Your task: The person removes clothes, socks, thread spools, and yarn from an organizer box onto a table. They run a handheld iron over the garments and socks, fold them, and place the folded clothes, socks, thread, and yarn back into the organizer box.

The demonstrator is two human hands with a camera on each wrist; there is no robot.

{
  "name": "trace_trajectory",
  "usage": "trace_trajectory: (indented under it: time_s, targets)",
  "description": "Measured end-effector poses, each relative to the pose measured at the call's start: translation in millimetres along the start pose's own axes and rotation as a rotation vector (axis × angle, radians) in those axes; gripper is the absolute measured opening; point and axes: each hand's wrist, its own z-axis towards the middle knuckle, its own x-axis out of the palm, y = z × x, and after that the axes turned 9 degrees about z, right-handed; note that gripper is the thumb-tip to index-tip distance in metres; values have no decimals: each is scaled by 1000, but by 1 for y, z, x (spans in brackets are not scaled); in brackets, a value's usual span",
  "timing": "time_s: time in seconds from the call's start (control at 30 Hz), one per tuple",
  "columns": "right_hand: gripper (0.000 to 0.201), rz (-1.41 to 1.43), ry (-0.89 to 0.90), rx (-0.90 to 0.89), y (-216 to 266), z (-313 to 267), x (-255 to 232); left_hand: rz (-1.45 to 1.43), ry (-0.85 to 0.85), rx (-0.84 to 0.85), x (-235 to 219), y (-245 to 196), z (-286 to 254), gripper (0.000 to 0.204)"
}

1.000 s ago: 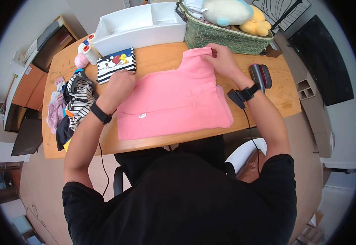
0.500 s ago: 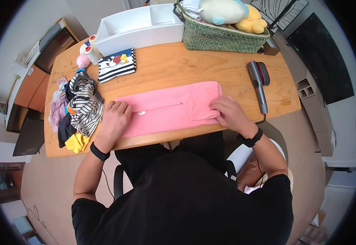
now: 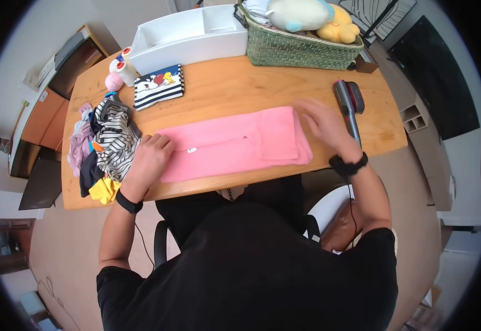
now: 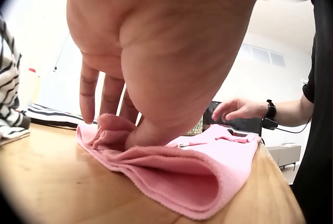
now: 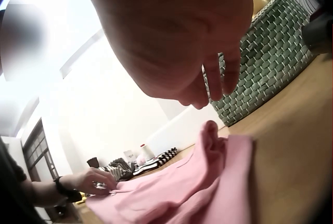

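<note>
A folded pink top (image 3: 226,144) lies as a long band near the table's front edge, its small white tag (image 3: 192,150) facing up. At its left end my left hand (image 3: 153,156) pinches the fabric; in the left wrist view the thumb presses into the layers and the fingers (image 4: 110,96) come down on the far side. My right hand (image 3: 324,126) hovers just off the top's right end, slightly blurred, with fingers extended and nothing held. In the right wrist view the fingers hang above a raised fold of the pink top (image 5: 208,167).
Crumpled clothes (image 3: 108,140) lie left of the top. Behind stand a striped pouch (image 3: 159,87), thread spools (image 3: 125,73), a white divided bin (image 3: 191,48) and a green woven basket (image 3: 304,51) with plush toys. A corded hair brush (image 3: 349,105) lies at the right.
Both hands brought the top's far side toward the body, folding it into a narrower band. Then the right hand let go of the right end and lifted away; the left stayed put.
</note>
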Motion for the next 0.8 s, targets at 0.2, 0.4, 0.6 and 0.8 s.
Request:
trace_trajectory:
  time_s: [0.2, 0.4, 0.6, 0.8]
  targets:
    - [37, 31, 88, -111, -34, 44, 13, -12, -11, -38, 3, -4, -1, 7]
    - [23, 259, 126, 241, -45, 44, 22, -24, -39, -70, 7, -6, -6, 8]
    - [16, 136, 5, 231, -55, 38, 28, -26, -87, -106, 7, -7, -11, 9]
    - [12, -124, -27, 13, -53, 36, 26, -23, -102, -119, 7, -8, -12, 10]
